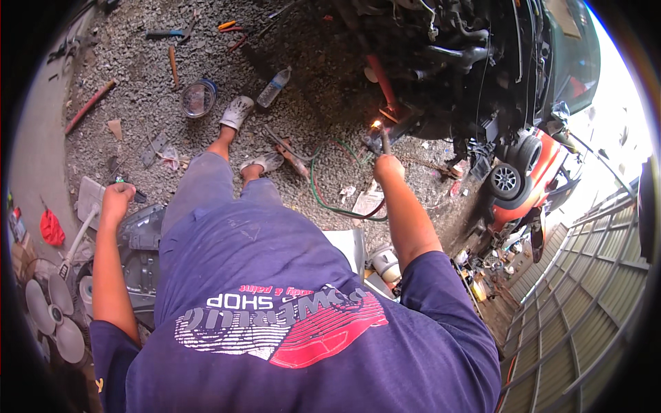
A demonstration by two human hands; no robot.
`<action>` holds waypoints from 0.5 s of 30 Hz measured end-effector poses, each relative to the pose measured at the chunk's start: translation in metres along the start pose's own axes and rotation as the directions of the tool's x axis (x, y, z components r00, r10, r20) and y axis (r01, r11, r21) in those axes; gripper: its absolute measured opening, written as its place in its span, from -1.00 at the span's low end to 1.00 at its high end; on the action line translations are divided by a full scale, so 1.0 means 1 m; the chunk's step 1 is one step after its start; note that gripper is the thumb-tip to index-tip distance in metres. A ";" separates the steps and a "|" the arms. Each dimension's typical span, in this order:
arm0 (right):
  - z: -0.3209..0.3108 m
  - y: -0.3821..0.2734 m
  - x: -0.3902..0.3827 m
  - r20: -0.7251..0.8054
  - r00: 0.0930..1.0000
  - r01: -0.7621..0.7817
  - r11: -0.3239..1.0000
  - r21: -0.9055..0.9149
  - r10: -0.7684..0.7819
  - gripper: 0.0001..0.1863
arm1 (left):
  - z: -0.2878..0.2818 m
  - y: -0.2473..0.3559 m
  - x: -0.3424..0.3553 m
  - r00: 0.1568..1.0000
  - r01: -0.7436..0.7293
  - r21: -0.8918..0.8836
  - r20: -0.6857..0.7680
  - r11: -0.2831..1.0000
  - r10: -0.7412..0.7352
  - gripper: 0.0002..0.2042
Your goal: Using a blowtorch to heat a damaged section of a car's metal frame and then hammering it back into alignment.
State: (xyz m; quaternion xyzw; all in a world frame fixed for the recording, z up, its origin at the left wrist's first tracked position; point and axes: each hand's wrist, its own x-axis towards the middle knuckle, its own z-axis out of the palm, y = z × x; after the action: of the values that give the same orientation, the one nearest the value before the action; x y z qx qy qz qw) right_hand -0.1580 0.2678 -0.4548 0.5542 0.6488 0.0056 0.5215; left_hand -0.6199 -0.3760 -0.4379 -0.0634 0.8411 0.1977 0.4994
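Observation:
My right hand (390, 169) is closed round a gas torch (385, 146), held out beside the stripped front of a dark vehicle (441, 76). A small bright flame (376, 124) glows by the torch's end, close to a red metal bar (383, 81) on the vehicle. Green and red hoses (318, 189) curl over the gravel, left of that hand. Out to the left, my left hand (118, 197) is closed, with a small dark and green object (135, 193) showing at its fingers. What that object is I cannot make out.
On the gravel lie a hammer (165, 34), a tin can (199, 98), a plastic bottle (274, 87) and a red rod (91, 107). A fan (55, 316) and grey panels (141, 237) are at the left. An orange car body (544, 165) stands right, near a metal fence (585, 296).

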 end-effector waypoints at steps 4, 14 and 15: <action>0.001 -0.003 0.000 0.005 1.000 -0.007 0.999 0.050 0.007 -0.61 | 0.000 0.018 -0.003 1.000 0.020 -0.019 -0.014 1.000 -0.021 -0.82; -0.008 -0.006 -0.016 0.013 0.999 0.051 0.997 -0.049 -0.050 -0.64 | 0.004 -0.002 0.017 1.000 -0.005 0.002 0.021 1.000 0.005 -0.82; -0.009 -0.002 -0.017 0.011 0.999 0.042 0.998 -0.048 -0.042 -0.64 | 0.006 -0.001 0.020 1.000 -0.012 0.018 0.019 1.000 0.011 -0.82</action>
State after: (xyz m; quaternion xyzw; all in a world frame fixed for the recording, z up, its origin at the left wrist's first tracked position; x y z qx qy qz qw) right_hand -0.1681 0.2604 -0.4404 0.5276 0.6573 0.0075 0.5380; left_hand -0.6246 -0.3732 -0.4581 -0.0522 0.8385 0.1935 0.5066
